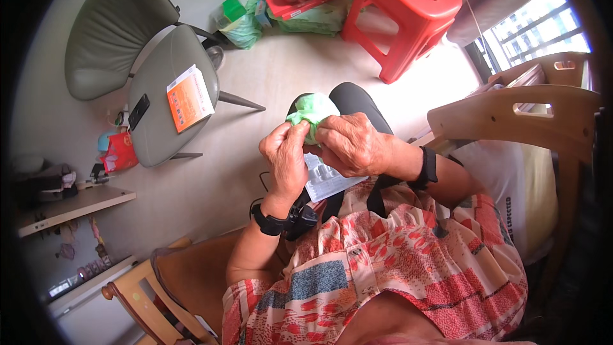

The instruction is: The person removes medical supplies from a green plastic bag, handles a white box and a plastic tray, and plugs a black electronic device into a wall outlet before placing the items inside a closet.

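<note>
Both of my hands meet above my lap, pinching a light green plastic bag (313,107) that is bunched up. My left hand (287,153) grips its gathered edge between thumb and fingers. Close beside it, my right hand (352,146) has its fingers curled onto the other side of the bag. Whether anything is inside the bag cannot be seen. Below the hands, a clear plastic tray (330,179) with moulded hollows rests on my lap, partly covered by the right hand.
A grey chair (158,86) at left holds an orange and white booklet (189,100) and a black phone (139,111). Ahead stands a red plastic stool (407,5) with small boxes on it. Wooden furniture (507,115) is close on my right, and a shelf (76,208) is at left.
</note>
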Motion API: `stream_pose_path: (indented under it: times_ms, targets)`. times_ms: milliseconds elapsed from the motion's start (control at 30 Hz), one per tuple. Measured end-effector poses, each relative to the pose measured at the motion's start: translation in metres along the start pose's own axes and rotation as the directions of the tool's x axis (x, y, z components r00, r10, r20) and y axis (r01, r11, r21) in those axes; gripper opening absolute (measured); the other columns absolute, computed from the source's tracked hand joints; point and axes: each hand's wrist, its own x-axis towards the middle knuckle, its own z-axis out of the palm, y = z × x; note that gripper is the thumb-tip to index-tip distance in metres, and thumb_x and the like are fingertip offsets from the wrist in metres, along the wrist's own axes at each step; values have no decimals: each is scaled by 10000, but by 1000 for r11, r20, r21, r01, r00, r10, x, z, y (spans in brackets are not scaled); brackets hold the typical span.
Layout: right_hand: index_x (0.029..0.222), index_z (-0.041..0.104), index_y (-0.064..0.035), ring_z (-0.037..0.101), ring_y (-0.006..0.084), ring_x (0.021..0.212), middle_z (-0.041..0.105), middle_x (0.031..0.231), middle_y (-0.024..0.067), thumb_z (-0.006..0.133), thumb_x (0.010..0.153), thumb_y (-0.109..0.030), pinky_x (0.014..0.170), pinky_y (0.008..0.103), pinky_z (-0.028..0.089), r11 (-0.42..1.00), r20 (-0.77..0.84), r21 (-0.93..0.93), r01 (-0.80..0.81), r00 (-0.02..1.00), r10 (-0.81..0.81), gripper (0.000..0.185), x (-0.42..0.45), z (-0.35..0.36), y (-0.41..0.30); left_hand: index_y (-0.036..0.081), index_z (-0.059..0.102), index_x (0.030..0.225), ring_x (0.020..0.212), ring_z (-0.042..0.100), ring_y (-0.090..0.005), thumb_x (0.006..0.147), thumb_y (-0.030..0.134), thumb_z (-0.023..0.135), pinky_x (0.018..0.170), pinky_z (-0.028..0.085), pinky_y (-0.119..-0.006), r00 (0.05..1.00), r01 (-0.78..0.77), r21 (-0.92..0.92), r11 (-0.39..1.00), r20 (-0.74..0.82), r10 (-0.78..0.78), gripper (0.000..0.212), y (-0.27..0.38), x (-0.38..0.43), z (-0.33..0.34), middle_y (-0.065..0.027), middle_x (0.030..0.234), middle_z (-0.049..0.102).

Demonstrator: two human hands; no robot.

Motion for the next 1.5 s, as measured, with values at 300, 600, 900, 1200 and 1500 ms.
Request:
stream_pose_path:
  times_ms: [300,600,900,1200,1500]
  targets:
    - [842,512,58,531,98,638,568,718,64,497,838,-35,553,236,446,245,268,707,-663,572,775,94,19,-4,-28,-51,504,1138,913,575,-225,846,34,571,752,499,-329,883,-468,311,827,126,452,311,-1,-9,-9,-162,1070,552]
    - [858,514,34,553,295,593,534,774,139,609,635,46,512,349,449,984,33,117,-137,990,134,243,30,4,-24,-74,537,1053,835,603,-241,726,-44,617,656,499,-301,745,-665,403,629,416,521,339,2,-7,-30,-179,1028,562]
    - [981,548,34,584,266,688,541,840,134,628,668,57,567,332,493,975,65,222,-27,998,13,323,55,11,-26,-56,570,852,628,581,-323,758,-52,562,565,467,-370,721,-677,498,541,306,621,94,32,-2,-63,-175,792,580]
    - [1008,552,62,604,250,740,571,898,178,551,810,-90,664,324,492,463,272,-58,-884,432,860,250,-8,-10,2,-55,566,781,503,576,-146,883,170,506,562,444,-271,791,-151,637,756,-381,479,254,118,85,-257,-127,524,607]
    - [989,492,13,543,420,795,552,855,226,554,786,-162,672,441,452,472,402,-179,-863,374,836,275,-36,5,-2,-58,562,779,651,553,-213,777,53,619,574,439,-349,903,-91,925,369,-79,422,125,59,217,-457,-116,685,554]
